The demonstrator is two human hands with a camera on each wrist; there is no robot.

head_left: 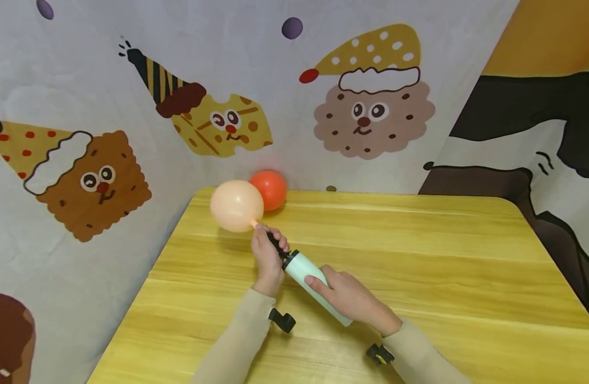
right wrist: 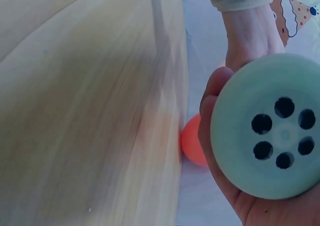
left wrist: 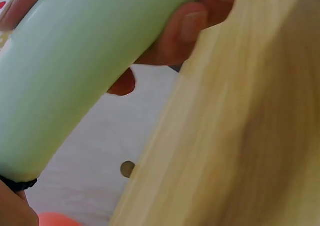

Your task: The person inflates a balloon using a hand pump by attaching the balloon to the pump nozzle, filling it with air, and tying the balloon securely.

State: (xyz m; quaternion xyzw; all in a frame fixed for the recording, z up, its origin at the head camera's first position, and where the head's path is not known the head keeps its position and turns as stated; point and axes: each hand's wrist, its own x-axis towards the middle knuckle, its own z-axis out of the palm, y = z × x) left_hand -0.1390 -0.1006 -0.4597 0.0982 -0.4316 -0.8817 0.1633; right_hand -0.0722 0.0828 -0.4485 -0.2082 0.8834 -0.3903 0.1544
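A balloon pump [head_left: 309, 274] with a mint-green barrel and a black nozzle end is held aslant above the table. My left hand [head_left: 267, 258] grips its black end, close to the neck of a round, inflated peach balloon [head_left: 237, 205] fitted at the nozzle. My right hand [head_left: 349, 296] wraps round the green barrel lower down. In the right wrist view the round base of the pump [right wrist: 285, 133] faces the camera, with several dark holes in a ring. The green barrel [left wrist: 90, 61] fills much of the left wrist view, with right-hand fingers [left wrist: 175, 36] around it.
A red balloon [head_left: 270, 190] sits at the table's back edge, partly behind the peach one. The wooden table [head_left: 419, 256] stretches out to the right. Behind it hangs a white cloth [head_left: 294, 96] printed with cartoon biscuits. Black camera mounts [head_left: 282, 320] are on both wrists.
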